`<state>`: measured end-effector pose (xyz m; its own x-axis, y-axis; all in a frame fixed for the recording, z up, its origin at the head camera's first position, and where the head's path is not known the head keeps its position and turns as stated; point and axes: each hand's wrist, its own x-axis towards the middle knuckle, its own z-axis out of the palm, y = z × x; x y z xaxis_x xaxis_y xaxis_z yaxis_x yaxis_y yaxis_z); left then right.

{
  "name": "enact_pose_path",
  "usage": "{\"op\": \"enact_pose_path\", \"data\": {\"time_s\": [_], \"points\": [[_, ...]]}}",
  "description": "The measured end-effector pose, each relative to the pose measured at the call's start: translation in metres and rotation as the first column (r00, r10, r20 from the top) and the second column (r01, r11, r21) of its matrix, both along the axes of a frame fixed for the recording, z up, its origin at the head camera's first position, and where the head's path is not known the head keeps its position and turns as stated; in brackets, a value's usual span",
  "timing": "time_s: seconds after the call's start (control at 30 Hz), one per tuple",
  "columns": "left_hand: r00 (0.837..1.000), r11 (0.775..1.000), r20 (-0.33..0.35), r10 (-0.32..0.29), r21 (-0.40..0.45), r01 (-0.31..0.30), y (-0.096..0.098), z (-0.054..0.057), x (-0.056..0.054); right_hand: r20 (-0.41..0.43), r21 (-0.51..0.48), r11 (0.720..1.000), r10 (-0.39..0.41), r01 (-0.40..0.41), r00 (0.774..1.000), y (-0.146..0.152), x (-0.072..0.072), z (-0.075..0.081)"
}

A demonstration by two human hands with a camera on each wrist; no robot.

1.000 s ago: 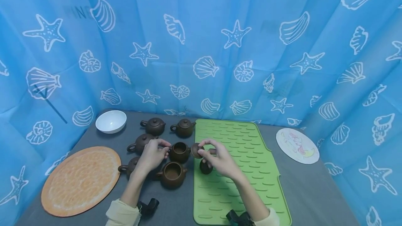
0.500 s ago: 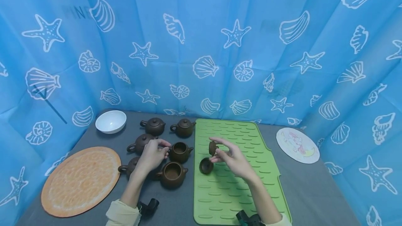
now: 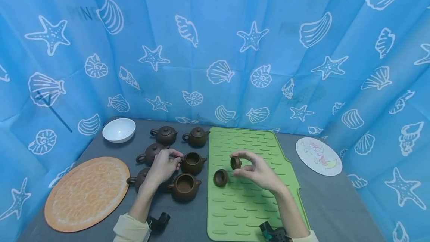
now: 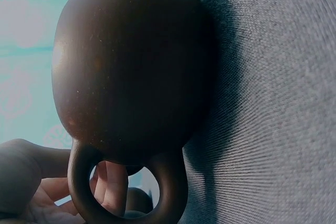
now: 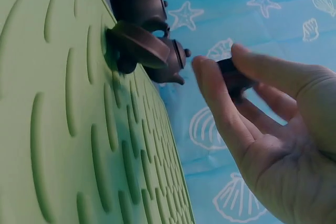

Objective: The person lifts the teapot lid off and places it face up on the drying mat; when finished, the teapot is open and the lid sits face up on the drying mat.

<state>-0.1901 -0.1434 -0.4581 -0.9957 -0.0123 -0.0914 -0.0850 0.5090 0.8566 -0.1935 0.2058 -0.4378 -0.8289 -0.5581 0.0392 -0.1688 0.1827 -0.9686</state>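
Observation:
My left hand [image 3: 165, 165] pinches the handle of a small brown teapot [image 3: 192, 163] without a lid, on the left side of the table. Nearer stands a second lidless teapot [image 3: 184, 187]; its body [image 4: 131, 72] and looped handle fill much of the left wrist view and partly hide the fingers. Above the green mat, my right hand [image 3: 256, 173] holds a small brown lid [image 3: 235, 163] on edge between thumb and fingertips. Another lid [image 3: 220, 177] lies hollow side up on the mat's left part, below and left of that hand.
Several lidded teapots [image 3: 196, 137] stand behind and left of the open ones. A white bowl [image 3: 119, 130] and round orange mat [image 3: 87, 193] lie farther left. The ridged green mat [image 3: 248, 212] spans the centre right; a white disc [image 3: 318, 156] is beyond it.
My right hand has moved right with the lid, away from the open teapot's spout, and the lid has turned on edge. The lid on the mat is uncovered. My left hand stays put.

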Motion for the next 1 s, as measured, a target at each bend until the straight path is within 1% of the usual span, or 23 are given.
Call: {"op": "enact_pose_path", "data": {"time_s": [0.13, 0.3, 0.43, 0.6, 0.8, 1.0], "points": [[1.000, 1.000, 0.008, -0.007, 0.007, 0.007, -0.001, 0.000, 0.000, 0.047, -0.010, 1.000, 0.020, -0.019, 0.999, 0.005, -0.002, -0.002], [1.000, 1.000, -0.002, -0.007, 0.007, 0.007, -0.001, -0.002, -0.001, 0.090, 0.035, 0.999, 0.019, -0.022, 0.996, 0.010, -0.004, -0.005], [1.000, 1.000, -0.018, -0.009, -0.004, 0.009, -0.001, -0.002, -0.002, 0.097, 0.094, 0.993, 0.063, -0.072, 0.993, 0.015, -0.004, -0.006], [1.000, 1.000, 0.002, -0.008, 0.001, 0.008, -0.001, -0.001, -0.001, 0.086, 0.155, 0.979, 0.121, -0.133, 0.989, 0.022, -0.003, -0.008], [1.000, 1.000, 0.002, -0.012, -0.008, 0.012, 0.000, 0.001, 0.000, 0.091, 0.222, 0.964, 0.128, -0.145, 0.988, 0.026, -0.003, -0.012], [1.000, 1.000, 0.005, -0.013, -0.009, 0.013, -0.001, -0.001, -0.001, 0.113, 0.249, 0.958, 0.118, -0.143, 0.987, 0.025, -0.003, -0.015]]}}
